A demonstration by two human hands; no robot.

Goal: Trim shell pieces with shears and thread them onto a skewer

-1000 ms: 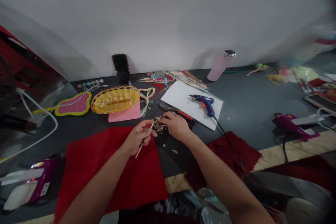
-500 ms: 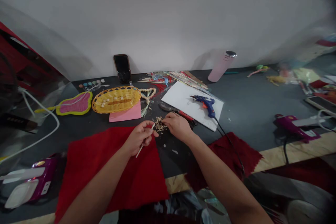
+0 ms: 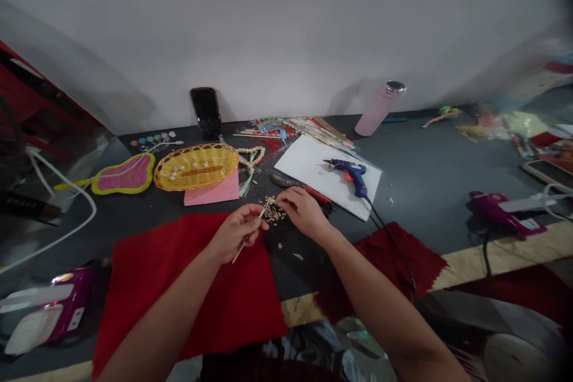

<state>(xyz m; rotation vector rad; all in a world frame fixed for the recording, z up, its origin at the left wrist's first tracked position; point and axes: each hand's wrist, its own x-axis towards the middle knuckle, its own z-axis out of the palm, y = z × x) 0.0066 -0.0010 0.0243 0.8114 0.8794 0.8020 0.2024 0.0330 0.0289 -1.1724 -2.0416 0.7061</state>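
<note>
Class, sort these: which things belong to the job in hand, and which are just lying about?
Seemingly in the job:
- thin stick, in the left hand
- small pale pieces, beside the right hand

Probably just lying about:
- phone
- pink bottle

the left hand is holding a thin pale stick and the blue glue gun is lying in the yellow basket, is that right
Not quite: the blue glue gun is lying on the white board, not in the yellow basket, as the head view shows. The left hand is indeed holding a thin pale stick.
</note>
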